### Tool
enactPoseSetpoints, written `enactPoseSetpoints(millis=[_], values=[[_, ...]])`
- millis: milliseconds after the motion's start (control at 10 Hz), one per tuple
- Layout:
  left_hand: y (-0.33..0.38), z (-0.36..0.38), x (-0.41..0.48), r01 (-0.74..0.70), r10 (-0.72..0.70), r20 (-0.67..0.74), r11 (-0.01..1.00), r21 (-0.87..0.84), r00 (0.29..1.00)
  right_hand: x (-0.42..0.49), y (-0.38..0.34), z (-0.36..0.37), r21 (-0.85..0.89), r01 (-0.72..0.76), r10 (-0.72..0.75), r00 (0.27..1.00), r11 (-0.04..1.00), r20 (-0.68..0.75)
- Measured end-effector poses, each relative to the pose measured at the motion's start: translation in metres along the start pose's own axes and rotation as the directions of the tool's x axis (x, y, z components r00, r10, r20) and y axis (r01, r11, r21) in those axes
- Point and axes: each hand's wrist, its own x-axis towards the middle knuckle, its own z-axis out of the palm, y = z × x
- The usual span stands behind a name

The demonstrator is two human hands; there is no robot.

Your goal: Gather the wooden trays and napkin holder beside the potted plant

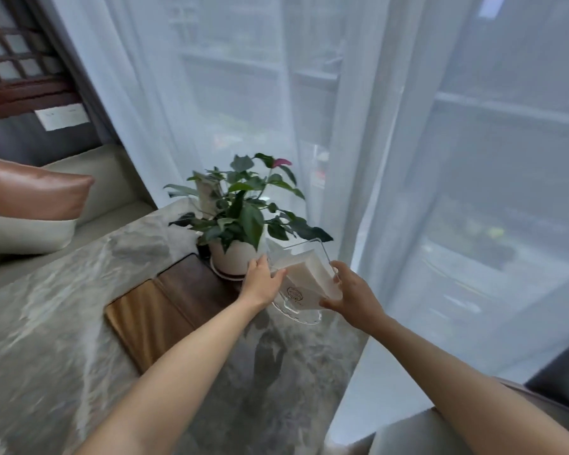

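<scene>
A clear acrylic napkin holder (304,284) filled with white napkins is gripped from both sides: my left hand (261,280) is on its left face, my right hand (350,292) on its right face. It sits tilted just right of the potted plant (235,221), a leafy plant in a white pot. Whether its base touches the table I cannot tell. Two wooden trays lie side by side on the marble table, left of the pot: a dark one (194,287) touching the pot's saucer and a lighter one (142,320) in front of it.
The grey marble table (63,307) ends at the right near a sheer white curtain (342,126) over a window. A beige sofa with a brown leather cushion (30,188) stands at the left. A beige seat (418,435) is at the lower right.
</scene>
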Motion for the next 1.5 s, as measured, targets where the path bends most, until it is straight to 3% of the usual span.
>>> enactPoseSetpoints(millis=[500,1200,1300,1400,1500], values=[[0.034,0.076,0.045,-0.005,-0.004,0.132,0.997,0.071,0.991,0.017,0.071,-0.026,-0.033,-0.187,0.187,0.982,0.982,0.007],[0.029,0.080,0.044,-0.038,0.011,0.211,0.991,0.127,0.978,0.014,0.077,-0.023,-0.162,-0.202,0.215,0.975,0.966,0.064],[0.029,0.071,0.035,-0.049,0.022,0.161,0.985,0.167,0.987,0.008,0.070,-0.024,-0.181,-0.188,0.195,0.981,0.965,0.021],[0.036,0.060,0.023,-0.165,0.171,0.004,0.940,0.299,0.985,0.005,0.054,-0.025,-0.199,-0.090,0.072,0.993,0.976,-0.095],[0.047,0.045,0.013,-0.303,0.378,-0.096,0.849,0.433,0.921,0.003,0.030,-0.030,-0.235,0.047,-0.101,0.970,0.971,-0.221]])
